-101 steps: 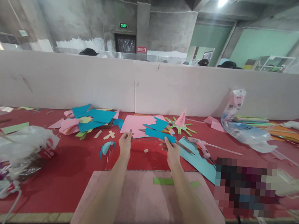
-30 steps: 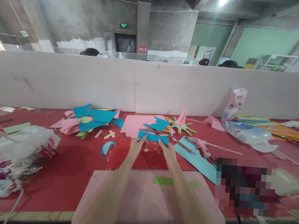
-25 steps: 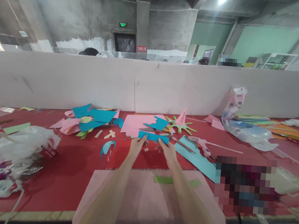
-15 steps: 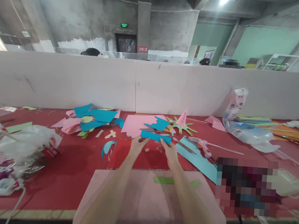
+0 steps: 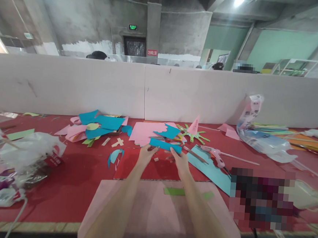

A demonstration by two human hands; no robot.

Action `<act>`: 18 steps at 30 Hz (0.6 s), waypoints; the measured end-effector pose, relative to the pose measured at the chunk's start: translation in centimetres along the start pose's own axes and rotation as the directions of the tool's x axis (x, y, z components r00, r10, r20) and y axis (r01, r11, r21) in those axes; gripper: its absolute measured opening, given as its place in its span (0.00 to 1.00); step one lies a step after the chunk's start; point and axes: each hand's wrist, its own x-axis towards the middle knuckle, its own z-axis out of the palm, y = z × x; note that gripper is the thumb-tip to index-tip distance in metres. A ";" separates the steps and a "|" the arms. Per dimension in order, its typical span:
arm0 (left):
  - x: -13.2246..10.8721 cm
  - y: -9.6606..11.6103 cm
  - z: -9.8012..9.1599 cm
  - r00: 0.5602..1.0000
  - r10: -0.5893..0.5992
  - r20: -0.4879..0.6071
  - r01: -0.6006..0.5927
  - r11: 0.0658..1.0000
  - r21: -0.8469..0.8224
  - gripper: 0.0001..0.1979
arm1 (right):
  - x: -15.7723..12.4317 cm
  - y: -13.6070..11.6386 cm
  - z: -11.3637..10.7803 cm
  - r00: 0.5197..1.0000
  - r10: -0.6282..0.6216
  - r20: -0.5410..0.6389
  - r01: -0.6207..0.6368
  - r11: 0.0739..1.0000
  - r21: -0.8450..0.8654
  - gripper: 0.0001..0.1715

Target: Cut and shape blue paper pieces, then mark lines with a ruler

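A narrow strip of blue paper (image 5: 165,145) is held level between my two hands. My left hand (image 5: 146,154) pinches its left end, and my right hand (image 5: 180,158) pinches the right end. Behind the strip lie scissors (image 5: 160,137), partly covered by a blue paper scrap (image 5: 169,131) on pink sheets (image 5: 141,132). Under my hands is a red board (image 5: 155,168). Just right of my right hand rests a pencil (image 5: 197,155), over a light blue sheet (image 5: 210,172).
A pink glue gun (image 5: 214,154) lies to the right. Near it a pink paper cone (image 5: 193,126) stands on green strips. Blue and pink scraps (image 5: 103,122) pile up at back left. Plastic bags (image 5: 35,153) sit at left. A white partition (image 5: 95,88) borders the table's back.
Almost nothing differs. Both hands keep hold of the blue paper strip in the same place, and the view has shifted very slightly.
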 end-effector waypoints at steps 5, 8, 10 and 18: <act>0.0 0.0 0.0 1.000 0.001 -0.001 -0.001 1.000 0.030 0.15 | 0.0 -0.1 0.0 1.000 0.018 -0.007 -0.018 1.000 0.008 0.23; 0.0 0.0 0.0 1.000 -0.006 0.009 0.006 1.000 0.011 0.15 | 0.0 0.0 0.0 1.000 0.007 -0.012 -0.007 1.000 -0.002 0.22; 0.0 0.0 0.0 1.000 -0.005 0.006 0.005 1.000 0.007 0.15 | 0.0 0.0 0.0 1.000 -0.005 -0.011 0.005 1.000 -0.014 0.21; -0.2 0.3 0.0 0.999 -0.039 0.000 0.039 0.999 -0.021 0.18 | -0.1 -0.2 0.1 0.999 -0.024 0.031 0.025 0.998 -0.053 0.23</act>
